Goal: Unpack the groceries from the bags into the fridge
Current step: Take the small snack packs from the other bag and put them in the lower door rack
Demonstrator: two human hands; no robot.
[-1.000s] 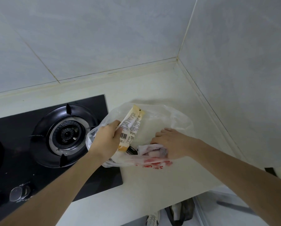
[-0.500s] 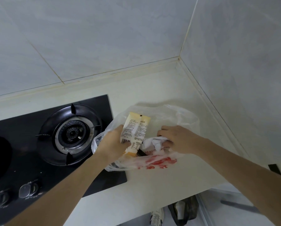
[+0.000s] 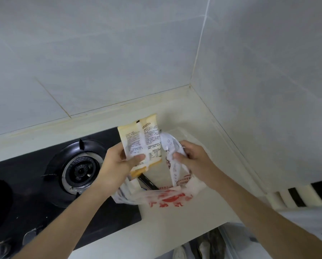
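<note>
Gripping a yellow packet [image 3: 140, 144], the left hand [image 3: 117, 165] lifts it above the desk [image 3: 175, 217]; the right hand [image 3: 192, 159] pinches the plastic bag [image 3: 175, 172].

Tight corner, open near side

Two tiled walls [image 3: 119, 53] meet at the far right and close off the counter [image 3: 184, 215] behind and to the right. The plastic bag [image 3: 162, 195] fills the middle, with the gas hob [image 3: 44, 184] and its raised burner [image 3: 81, 170] blocking the left. Bare counter lies free in front of the bag and behind it toward the corner.
</note>
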